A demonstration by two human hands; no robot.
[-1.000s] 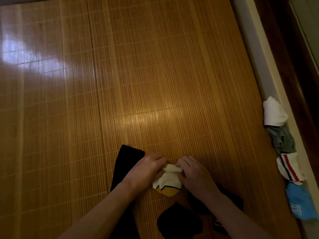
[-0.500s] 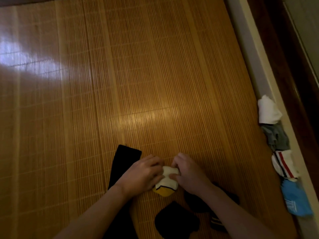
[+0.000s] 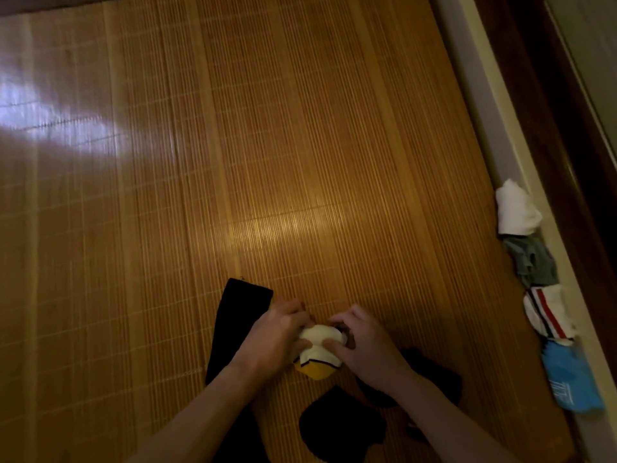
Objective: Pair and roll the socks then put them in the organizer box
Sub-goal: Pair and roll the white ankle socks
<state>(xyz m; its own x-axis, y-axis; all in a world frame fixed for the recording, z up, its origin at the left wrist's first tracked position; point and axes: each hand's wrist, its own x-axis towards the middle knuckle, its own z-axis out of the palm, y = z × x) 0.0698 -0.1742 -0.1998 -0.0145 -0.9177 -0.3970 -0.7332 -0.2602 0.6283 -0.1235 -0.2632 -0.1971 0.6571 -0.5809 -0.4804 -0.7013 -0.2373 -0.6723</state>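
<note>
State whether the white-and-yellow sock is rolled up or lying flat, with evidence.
Rolled up, or nearly: the white-and-yellow sock is a compact bundle gripped by the left hand and right hand.

L hand (image 3: 273,335) & R hand (image 3: 365,347) side by side, fingers curled, gripping sock roll (image 3: 319,357).

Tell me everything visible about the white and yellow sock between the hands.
The sock is soft-looking knit, mostly white, with a thin black line edging a yellow end nearest the person. It is bunched into a compact roll, on or just above the bamboo mat. The left hand grips one side, the right hand the other.
</note>
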